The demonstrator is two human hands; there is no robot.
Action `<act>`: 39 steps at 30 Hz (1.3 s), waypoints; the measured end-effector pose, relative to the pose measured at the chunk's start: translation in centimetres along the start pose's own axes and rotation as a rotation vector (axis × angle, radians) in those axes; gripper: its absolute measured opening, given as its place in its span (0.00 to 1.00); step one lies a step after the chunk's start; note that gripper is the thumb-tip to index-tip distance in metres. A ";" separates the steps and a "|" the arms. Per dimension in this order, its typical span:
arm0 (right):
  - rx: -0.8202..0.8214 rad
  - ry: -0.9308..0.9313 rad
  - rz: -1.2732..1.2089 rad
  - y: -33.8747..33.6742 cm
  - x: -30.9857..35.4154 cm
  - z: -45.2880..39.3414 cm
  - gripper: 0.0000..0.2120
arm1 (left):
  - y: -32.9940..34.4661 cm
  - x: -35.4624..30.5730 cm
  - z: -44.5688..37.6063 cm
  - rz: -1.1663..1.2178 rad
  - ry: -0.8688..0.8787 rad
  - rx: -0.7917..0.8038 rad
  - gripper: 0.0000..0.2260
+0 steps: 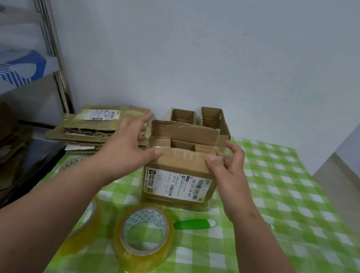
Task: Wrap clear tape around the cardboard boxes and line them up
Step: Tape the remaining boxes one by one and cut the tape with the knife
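Observation:
An open cardboard box [178, 185] with a white shipping label stands on the green checked tablecloth [281, 197]. My left hand [130, 145] rests at its left top corner, thumb pressing the near flap, fingers spread and fairly straight. My right hand [228, 166] pinches the near flap at the right top corner, thumb on the flap and fingers curled behind it. Two rolls of clear yellowish tape lie in front of the box: one [144, 235] in the middle, another [83, 227] partly hidden under my left forearm. Two smaller open boxes [183, 116] [214, 120] stand behind, by the wall.
A green and white cutter [194, 224] lies right of the middle tape roll. A stack of flattened cardboard [92, 128] sits at the table's back left. A metal shelf [7, 89] with more cardboard stands at the left. The table's right edge drops to the floor.

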State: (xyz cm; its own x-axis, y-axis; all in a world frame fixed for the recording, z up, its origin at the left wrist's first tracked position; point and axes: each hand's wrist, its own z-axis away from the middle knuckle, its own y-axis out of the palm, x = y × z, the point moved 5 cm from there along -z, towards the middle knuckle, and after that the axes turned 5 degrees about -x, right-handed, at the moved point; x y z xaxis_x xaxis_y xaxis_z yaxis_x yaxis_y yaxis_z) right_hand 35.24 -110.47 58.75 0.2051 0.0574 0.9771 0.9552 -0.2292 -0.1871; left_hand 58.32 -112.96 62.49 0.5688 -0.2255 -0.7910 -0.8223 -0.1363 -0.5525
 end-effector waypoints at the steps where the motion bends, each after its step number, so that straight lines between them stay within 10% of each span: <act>1: 0.017 -0.006 0.006 0.0 0.2 -0.1 0.29 | 0.1 0.0 -0.1 -0.005 0.002 0.018 0.38; 7: 0.088 -0.034 0.089 0.0 0.7 -1.0 0.36 | 1.3 -0.5 0.0 0.069 0.027 0.183 0.34; 17: -0.019 -0.145 0.149 -0.2 0.2 -0.4 0.06 | 2.2 0.4 1.0 0.043 0.124 0.049 0.17; 39: 0.148 -0.384 0.849 1.5 1.6 0.5 0.36 | 3.1 0.3 1.1 -0.424 0.396 0.184 0.37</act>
State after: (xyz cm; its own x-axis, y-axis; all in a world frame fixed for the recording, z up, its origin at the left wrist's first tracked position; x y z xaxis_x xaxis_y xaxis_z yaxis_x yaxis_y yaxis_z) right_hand 37.14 -110.24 59.93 0.8758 0.2499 0.4129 0.4662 -0.2171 -0.8576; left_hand 55.94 -112.34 60.26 0.7677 -0.5344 -0.3538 -0.4889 -0.1314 -0.8624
